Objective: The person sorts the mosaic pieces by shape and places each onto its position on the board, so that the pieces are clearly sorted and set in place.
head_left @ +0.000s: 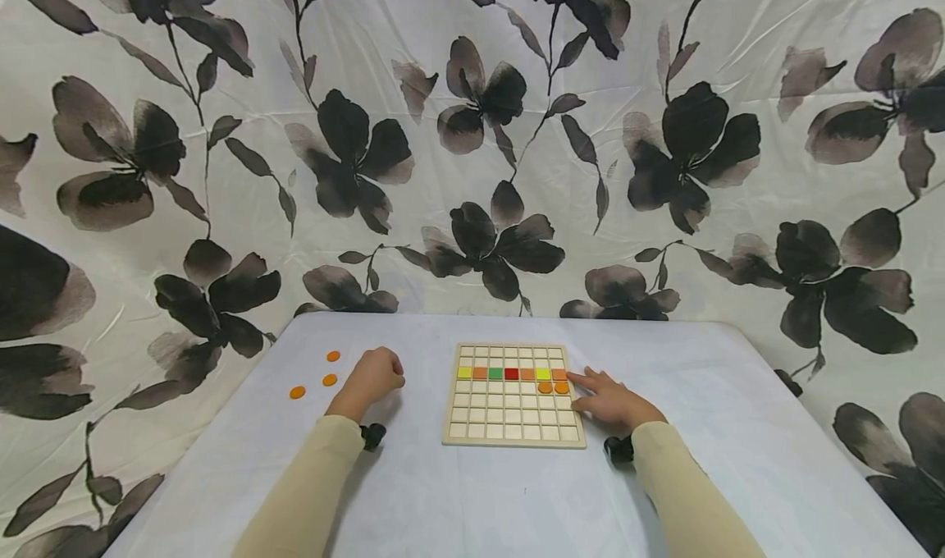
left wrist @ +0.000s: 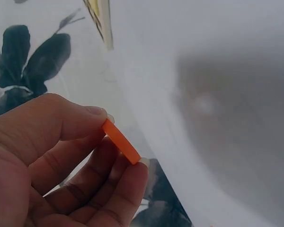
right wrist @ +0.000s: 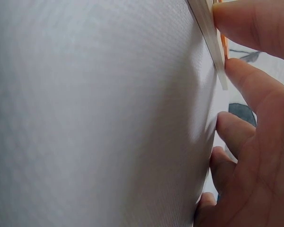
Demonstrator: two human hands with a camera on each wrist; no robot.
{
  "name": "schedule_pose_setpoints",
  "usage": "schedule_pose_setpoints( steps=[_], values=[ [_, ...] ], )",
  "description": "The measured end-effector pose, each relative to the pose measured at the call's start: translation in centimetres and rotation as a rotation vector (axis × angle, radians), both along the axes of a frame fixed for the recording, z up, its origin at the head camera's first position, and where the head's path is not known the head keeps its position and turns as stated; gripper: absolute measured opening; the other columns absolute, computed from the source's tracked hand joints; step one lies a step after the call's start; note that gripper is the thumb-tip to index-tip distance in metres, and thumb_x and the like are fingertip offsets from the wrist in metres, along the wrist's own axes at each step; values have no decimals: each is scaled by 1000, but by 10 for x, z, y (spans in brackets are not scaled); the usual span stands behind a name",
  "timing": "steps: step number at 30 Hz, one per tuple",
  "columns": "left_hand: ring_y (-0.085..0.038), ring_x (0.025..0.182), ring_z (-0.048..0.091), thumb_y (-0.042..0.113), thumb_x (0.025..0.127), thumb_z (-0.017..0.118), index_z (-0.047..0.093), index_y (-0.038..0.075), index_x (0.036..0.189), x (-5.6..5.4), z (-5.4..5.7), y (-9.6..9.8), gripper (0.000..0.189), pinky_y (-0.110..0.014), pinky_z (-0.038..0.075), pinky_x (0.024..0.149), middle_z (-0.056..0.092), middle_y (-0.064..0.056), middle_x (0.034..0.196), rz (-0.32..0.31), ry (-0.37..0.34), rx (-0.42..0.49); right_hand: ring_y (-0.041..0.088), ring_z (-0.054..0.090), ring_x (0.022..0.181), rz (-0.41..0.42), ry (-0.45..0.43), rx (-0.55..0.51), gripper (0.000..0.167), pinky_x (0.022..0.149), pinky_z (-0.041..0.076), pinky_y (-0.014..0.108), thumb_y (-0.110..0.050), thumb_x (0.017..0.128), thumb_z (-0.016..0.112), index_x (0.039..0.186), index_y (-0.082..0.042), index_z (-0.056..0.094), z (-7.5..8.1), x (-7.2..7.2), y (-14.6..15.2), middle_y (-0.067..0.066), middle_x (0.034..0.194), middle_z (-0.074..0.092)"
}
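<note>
Between the thumb and a fingertip of my left hand (head_left: 373, 379), an orange disc (left wrist: 121, 142) is pinched, seen edge-on in the left wrist view. That hand is raised over the table, left of a wooden grid board (head_left: 486, 430). Across one row of the board lie coloured square tiles, including a green tile (head_left: 495, 374) and a red tile (head_left: 512, 374). Two more orange discs (head_left: 545, 388) sit in cells below the row's right end. My right hand (head_left: 614, 402) rests at the board's right edge, thumb and index fingertip touching it, the other fingers extended on the cloth.
Left of my left hand, three loose orange discs (head_left: 329, 380) lie on the white-covered table (head_left: 472, 500). A floral cloth (head_left: 413, 131) hangs behind the table's back edge. Each wrist wears a small black device (head_left: 373, 436).
</note>
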State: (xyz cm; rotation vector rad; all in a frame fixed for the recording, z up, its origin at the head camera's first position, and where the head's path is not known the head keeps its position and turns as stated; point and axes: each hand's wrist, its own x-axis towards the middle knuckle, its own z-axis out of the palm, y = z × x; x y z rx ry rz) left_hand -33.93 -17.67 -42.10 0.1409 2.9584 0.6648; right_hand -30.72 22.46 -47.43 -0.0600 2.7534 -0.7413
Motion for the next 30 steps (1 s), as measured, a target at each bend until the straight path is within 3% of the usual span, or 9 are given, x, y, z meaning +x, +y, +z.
schedule_pose_setpoints(
  steps=[4,14,30],
  values=[
    [-21,74,55,12,86,70,68,5,89,-2,-1,10,8,-29,48,64,62,-7,82,6,-23,6,44,7,148,-12,-12,0,65,112,9,71,-36,90,59,150,-24,37,0,1,0,16,161,19],
    [-19,71,55,12,85,70,69,7,85,-6,-5,32,6,-28,45,60,63,-5,78,2,-2,4,43,7,148,-18,-22,5,65,111,10,71,-36,90,59,150,-25,38,-1,0,0,15,161,19],
    [-18,69,54,12,85,70,68,8,82,-3,-6,62,6,-27,43,58,62,-4,77,-24,4,36,44,8,148,-14,-18,1,64,110,10,72,-34,90,59,150,-24,38,1,2,-1,16,161,19]
  ],
)
